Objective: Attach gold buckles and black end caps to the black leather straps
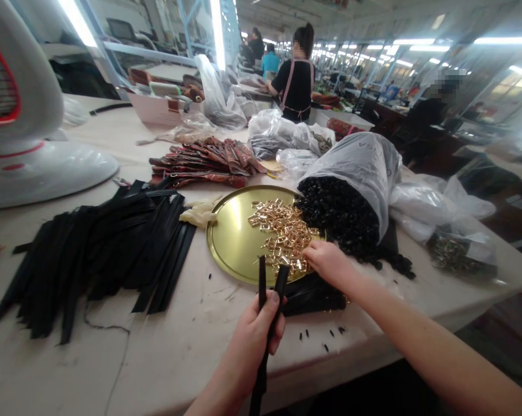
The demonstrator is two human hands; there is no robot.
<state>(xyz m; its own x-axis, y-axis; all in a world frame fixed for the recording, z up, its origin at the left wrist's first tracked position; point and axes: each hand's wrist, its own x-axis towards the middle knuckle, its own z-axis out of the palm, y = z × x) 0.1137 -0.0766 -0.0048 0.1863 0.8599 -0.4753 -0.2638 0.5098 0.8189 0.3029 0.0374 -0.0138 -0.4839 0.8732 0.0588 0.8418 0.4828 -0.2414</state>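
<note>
My left hand (261, 323) is closed round a black strap (261, 277), whose two flat ends stick up between thumb and fingers while the rest hangs down below the palm. To the right, my right hand (328, 260) reaches over the rim of a round gold tray (230, 231). Its fingers are pinched together at the edge of a heap of small gold-coloured metal buckles (282, 225); the fingertips hide whatever is between them. A bundle of black straps (317, 294) lies just below the tray, partly behind my hands.
A large pile of black strips (100, 248) covers the left of the table. Black small pieces (343, 211) spill from a plastic bag (360, 162). Behind are patterned reddish strips (208, 162). A white machine (35, 156) stands left; a person (297, 81) works further back.
</note>
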